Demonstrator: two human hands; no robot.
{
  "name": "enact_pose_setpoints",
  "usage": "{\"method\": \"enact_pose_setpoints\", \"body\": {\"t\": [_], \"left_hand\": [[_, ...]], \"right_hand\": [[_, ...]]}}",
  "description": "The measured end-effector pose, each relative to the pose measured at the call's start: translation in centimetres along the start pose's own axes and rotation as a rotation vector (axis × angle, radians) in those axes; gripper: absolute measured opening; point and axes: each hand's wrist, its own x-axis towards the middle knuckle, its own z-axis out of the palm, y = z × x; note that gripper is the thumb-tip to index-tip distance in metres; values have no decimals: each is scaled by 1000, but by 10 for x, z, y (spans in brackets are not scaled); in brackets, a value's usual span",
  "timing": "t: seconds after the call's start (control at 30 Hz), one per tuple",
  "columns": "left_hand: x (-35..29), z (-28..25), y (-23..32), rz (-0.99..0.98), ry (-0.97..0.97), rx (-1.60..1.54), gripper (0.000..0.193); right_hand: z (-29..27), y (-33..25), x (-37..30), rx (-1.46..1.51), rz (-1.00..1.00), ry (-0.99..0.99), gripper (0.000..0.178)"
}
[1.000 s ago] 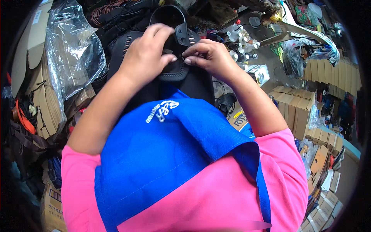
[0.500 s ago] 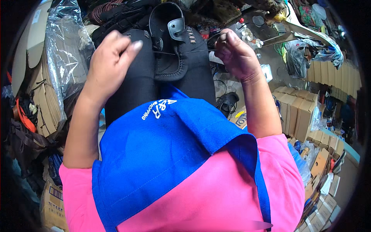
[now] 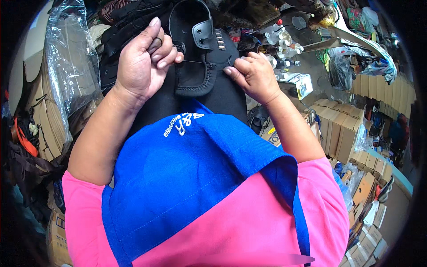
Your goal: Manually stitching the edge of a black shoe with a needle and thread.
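A black shoe [image 3: 195, 91] with a thick stitched edge lies across my lap, its opening facing up. A strap tab [image 3: 202, 34] with a metal snap hangs over its right side. Thin dark thread [image 3: 192, 61] crosses the shoe between my hands. My left hand [image 3: 144, 66], left of the shoe, is curled round one end with the thumb pointing up; a dark band circles one finger. On the right, my right hand [image 3: 258, 78] is closed in a fist on the other end, knuckles up. Any needle is too small to make out.
Clear plastic sheeting [image 3: 73, 62] and cardboard [image 3: 49, 115] stand at the left. Several small bottles [image 3: 284, 42] are beyond my right hand, with a white box [image 3: 299, 84] nearer. Stacked brown boxes [image 3: 338, 129] line the right side. Dark material [image 3: 129, 26] is piled at the far left.
My right hand has come down and inward, turning its knuckles up. My left hand has rolled over, showing its curled fingers, and moved slightly right. The shoe has stayed nearly in place.
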Motion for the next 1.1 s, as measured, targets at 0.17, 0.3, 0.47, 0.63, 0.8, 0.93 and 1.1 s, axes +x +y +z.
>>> {"method": "enact_pose_setpoints", "body": {"t": [0.17,0.3,0.47,0.63,0.8,0.93,1.1], "left_hand": [[-7,-14,14,-32,62,32,44],[-8,-27,19,-47,69,41,45],[-20,-53,56,148,275,955,38],[-47,2,30,446,-128,1589,30],[-51,14,-23,386,-340,1857,55],[-45,10,-35,418,-388,1938,58],[-43,17,-35,391,-409,1968,55]], "right_hand": [[3,9,-13,-2,-24,1,36],[12,13,-20,71,14,7,35],[23,17,-29,1032,558,-211,38],[13,28,-37,1503,773,-204,53],[-8,33,-18,1250,914,54,51],[-40,14,11,908,364,6,41],[-48,-18,50,260,21,-437,32]]}}
